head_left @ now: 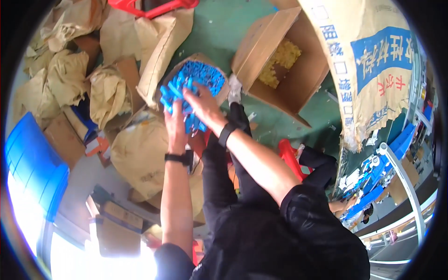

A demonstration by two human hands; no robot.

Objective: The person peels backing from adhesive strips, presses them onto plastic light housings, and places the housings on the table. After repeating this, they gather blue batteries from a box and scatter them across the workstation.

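A cluster of bright blue plastic pieces (174,87) is between my two hands, over a carton (223,95) filled with many small blue parts (208,74). My left hand (175,127) has its fingers closed on the near side of the cluster. From the right, my right hand (203,105) grips the same pieces, thumb and fingers bent round them. More blue pieces hang below and between the hands. The exact shape of the single pieces is too small to make out. Each wrist wears a dark band.
An open cardboard box (298,86) with yellow parts (284,58) stands right of the carton. Brown paper sacks (109,95) crowd the left. A large printed sack (373,60) hangs at the right. Red stools (289,156), a blue bin (37,163) and another person's leg (319,161) are nearby.
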